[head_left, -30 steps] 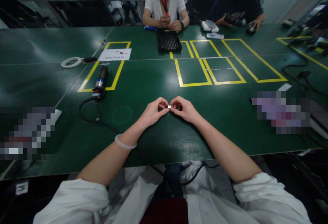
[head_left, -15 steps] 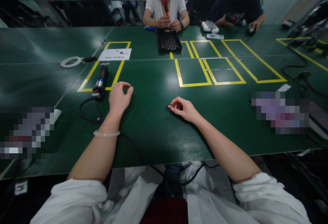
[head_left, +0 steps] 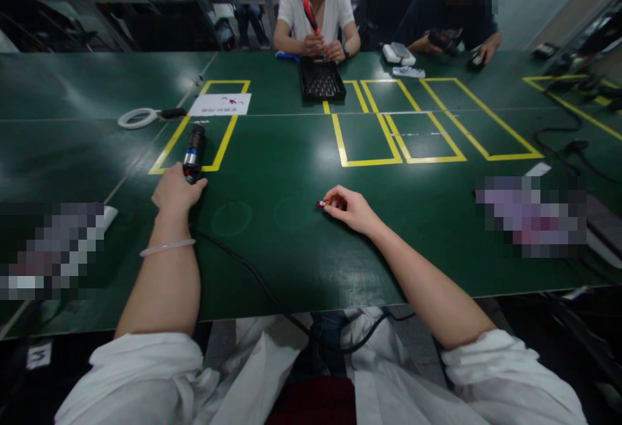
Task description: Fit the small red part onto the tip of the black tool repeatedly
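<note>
My left hand [head_left: 177,192] is at the lower end of a dark cylindrical corded tool [head_left: 194,146] with a blue and silver band. Its thumb is spread out to the right of the tool's reddish end; the other fingers are mostly hidden, and no firm grip shows. My right hand [head_left: 350,206] rests on the green table [head_left: 301,263], thumb and fingers pinched on a small red and orange piece [head_left: 321,204]. That piece is too small to name. A black cable [head_left: 238,260] runs from beside my left wrist over the table's front edge.
Yellow tape outlines [head_left: 372,162] mark the table. A white printed sheet [head_left: 218,105] and a white coil [head_left: 138,118] lie at the back left. Across from me, a person holds a red-handled tool [head_left: 310,15] above a black tray [head_left: 311,97]. Blurred items lie at both sides.
My left hand has moved left and slightly down, from beside the tool to its lower end, with the thumb now spread. My right hand has stayed in place with the small piece.
</note>
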The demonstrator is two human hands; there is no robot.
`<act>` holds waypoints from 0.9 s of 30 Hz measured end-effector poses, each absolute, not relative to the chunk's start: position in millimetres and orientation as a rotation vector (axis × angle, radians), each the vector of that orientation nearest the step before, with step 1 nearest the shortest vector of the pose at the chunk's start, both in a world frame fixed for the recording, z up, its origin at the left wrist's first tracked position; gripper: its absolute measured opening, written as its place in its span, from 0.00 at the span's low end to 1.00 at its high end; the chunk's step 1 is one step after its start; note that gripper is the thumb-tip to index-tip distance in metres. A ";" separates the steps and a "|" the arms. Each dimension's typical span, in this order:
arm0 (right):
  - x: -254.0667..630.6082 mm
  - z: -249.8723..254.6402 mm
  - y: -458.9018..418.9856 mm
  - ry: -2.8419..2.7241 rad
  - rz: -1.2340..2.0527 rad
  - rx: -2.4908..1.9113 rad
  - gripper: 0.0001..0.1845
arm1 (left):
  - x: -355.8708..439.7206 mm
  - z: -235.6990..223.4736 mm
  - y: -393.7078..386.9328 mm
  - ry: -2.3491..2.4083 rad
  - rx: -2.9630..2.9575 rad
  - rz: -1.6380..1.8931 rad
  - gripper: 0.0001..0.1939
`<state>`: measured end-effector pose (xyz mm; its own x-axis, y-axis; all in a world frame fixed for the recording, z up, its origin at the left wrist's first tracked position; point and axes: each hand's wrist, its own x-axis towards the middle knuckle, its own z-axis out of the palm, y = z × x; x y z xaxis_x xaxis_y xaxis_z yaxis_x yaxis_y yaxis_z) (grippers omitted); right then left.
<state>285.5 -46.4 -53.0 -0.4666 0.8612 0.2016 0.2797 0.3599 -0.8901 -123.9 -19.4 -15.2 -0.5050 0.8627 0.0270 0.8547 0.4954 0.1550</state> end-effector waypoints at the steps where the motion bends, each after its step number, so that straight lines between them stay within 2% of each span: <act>1: 285.4 -53.5 -46.2 -1.938 1.083 -0.987 0.08 | -123.3 -14.6 -18.8 2.672 1.549 0.215 0.32; 7: 285.6 -56.1 -46.0 -1.932 1.082 -0.994 0.08 | -121.4 -13.7 -17.9 2.643 1.593 0.177 0.38; 27: 284.6 -56.5 -45.8 -1.930 1.087 -0.994 0.09 | -84.0 -24.9 -20.2 2.577 1.769 0.318 0.36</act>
